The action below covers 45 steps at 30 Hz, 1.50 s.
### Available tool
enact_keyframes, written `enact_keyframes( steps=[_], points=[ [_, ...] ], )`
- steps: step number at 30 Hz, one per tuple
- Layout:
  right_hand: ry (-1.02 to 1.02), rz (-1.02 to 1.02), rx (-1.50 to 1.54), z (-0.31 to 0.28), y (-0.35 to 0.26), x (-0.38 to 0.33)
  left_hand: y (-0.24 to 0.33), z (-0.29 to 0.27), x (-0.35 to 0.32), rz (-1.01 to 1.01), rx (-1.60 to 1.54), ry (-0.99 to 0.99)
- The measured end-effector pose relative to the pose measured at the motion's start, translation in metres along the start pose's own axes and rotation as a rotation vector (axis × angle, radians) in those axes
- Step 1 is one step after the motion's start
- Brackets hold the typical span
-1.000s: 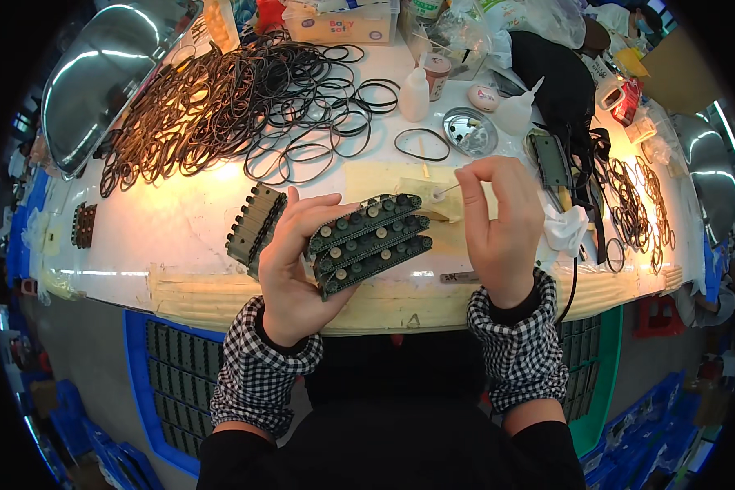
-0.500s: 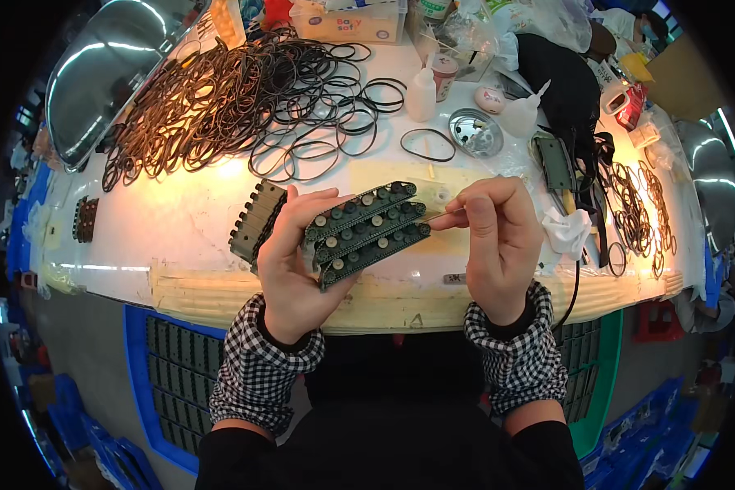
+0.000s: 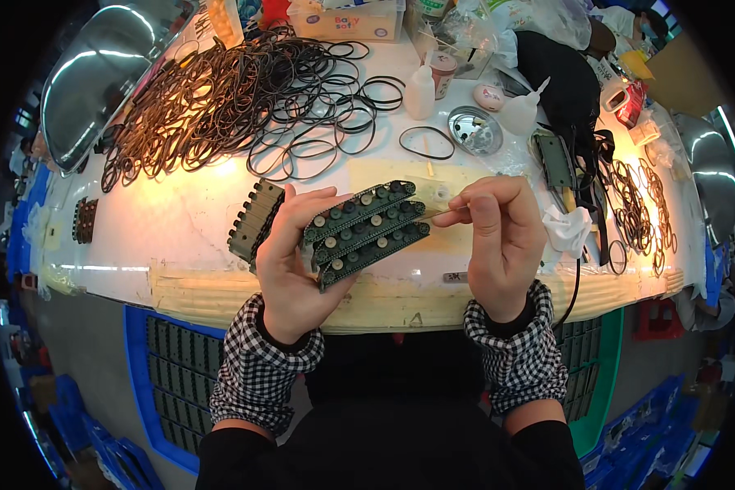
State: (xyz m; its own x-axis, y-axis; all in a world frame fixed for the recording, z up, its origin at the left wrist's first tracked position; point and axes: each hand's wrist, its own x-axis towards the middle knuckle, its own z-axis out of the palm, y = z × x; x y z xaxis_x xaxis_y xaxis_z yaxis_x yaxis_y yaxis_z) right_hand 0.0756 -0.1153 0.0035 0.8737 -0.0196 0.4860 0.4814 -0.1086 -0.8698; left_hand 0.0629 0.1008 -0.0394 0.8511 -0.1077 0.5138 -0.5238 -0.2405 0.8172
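My left hand (image 3: pixel 290 273) is wrapped round a bundle of dark green toy tank track units (image 3: pixel 367 227), fanned out side by side, with rows of small round wheels, some light and some dark. Black toothed tracks run along their edges. My right hand (image 3: pixel 502 245) is closed in a pinch at the bundle's right end, thumb against forefinger. Between the fingertips is a thin needle-like rod, its point close to the middle unit; whether it touches is too small to tell. Just left of my left hand, a ridged grey-green tank hull (image 3: pixel 253 219) lies on the table.
A heap of black rubber loops (image 3: pixel 220 102) covers the back left, with one loose loop (image 3: pixel 426 143) nearer the middle. White squeeze bottles (image 3: pixel 420 94) and a round metal dish (image 3: pixel 474 131) stand behind. Below the table edge sit a blue crate (image 3: pixel 139 367) and a green crate (image 3: pixel 611 376) of dark parts.
My right hand has shifted very slightly to the right, its fingertips still at the bundle's end. My left hand and the track units have barely moved.
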Motion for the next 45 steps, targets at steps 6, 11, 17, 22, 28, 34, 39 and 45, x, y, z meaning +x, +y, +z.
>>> enact_keyframes(
  steps=[6,11,17,22,28,34,39,45],
  points=[
    [-0.009,-0.316,-0.741,-0.012,0.009,0.016,0.0,-0.002,0.0,0.032,0.009,-0.024],
    [0.06,-0.358,-0.701,-0.01,0.003,0.015,0.0,-0.001,-0.001,0.023,0.02,-0.024],
    [0.01,-0.148,0.008,0.01,-0.002,0.014,0.011,0.003,0.006,0.051,0.058,-0.057],
    [-0.036,-0.007,0.101,0.016,-0.002,0.01,0.014,0.004,0.007,0.058,0.065,-0.061],
    [-0.051,-0.039,0.053,0.015,0.001,0.01,0.015,0.005,0.008,0.071,0.063,-0.053],
    [0.019,-0.039,0.097,0.016,0.0,0.01,0.015,0.004,0.008,0.072,0.073,-0.05],
    [0.098,-0.308,-0.5,-0.009,0.009,0.02,0.013,0.004,0.007,0.065,0.083,-0.02],
    [-0.035,-0.362,-0.844,-0.013,0.001,0.018,0.012,0.004,0.006,0.054,0.076,0.003]
  ],
)
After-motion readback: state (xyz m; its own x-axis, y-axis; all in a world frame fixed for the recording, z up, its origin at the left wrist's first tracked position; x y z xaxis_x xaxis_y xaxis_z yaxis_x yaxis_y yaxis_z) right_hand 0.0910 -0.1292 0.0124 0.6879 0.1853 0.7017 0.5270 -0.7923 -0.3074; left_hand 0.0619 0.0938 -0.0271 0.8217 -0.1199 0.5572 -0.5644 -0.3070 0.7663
